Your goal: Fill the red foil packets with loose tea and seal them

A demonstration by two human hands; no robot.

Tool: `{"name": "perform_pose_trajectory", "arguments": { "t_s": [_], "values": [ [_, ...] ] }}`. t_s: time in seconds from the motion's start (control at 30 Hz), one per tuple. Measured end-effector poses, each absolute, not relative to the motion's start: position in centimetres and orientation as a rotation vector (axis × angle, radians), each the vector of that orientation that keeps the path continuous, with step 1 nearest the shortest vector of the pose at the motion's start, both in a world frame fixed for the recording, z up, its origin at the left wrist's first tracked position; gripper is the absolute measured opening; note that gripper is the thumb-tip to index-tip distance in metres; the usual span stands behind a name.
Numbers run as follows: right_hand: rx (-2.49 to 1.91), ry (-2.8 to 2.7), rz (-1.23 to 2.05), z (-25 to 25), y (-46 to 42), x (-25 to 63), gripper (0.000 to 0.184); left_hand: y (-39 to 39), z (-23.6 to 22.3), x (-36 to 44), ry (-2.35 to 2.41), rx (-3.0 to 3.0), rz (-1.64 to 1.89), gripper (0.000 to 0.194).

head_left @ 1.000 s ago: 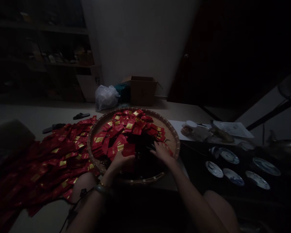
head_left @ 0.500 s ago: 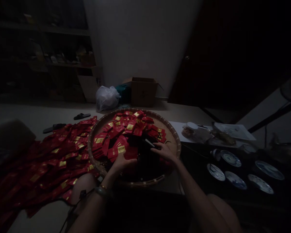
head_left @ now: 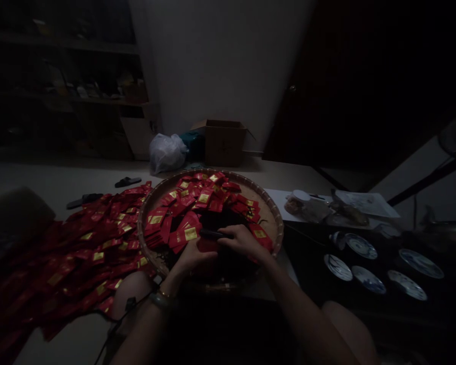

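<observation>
My left hand is closed on a red packet over the near part of a round bamboo tray. My right hand grips a slim dark tool, whose exact kind is too dim to tell. The tool reaches left over the top of the held packet, and the two hands are close together. Heaped in the tray are many red packets with gold labels. Beneath my hands lies dark loose material, hard to make out in the shadow.
A large spread of red packets covers the floor on the left, near dark slippers. Blue-and-white saucers sit on the dark surface at right. Beyond the tray stand a cardboard box and a white plastic bag.
My right hand dipped into the dark area on the tray's right, lifted the slim tool, and moved left to the packet. My left hand stayed almost in place with the packet.
</observation>
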State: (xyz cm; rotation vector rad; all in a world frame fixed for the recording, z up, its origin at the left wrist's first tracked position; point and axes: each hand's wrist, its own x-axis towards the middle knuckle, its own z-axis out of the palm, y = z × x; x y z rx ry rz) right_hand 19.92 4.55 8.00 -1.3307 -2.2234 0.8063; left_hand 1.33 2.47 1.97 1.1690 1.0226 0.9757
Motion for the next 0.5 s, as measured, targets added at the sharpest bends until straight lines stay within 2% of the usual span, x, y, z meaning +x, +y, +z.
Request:
{"name": "perform_pose_trajectory", "arguments": {
  "t_s": [0.27,0.5],
  "values": [
    [-1.308,-2.221,0.853,8.35,4.19,19.9,0.038,2.02,2.53,1.63,0.984,1.156,0.923,0.043],
    [-1.313,-2.238,0.785,8.29,3.79,19.45,0.029,2.12,2.48,1.44,0.988,1.208,0.948,0.047]
  ]
}}
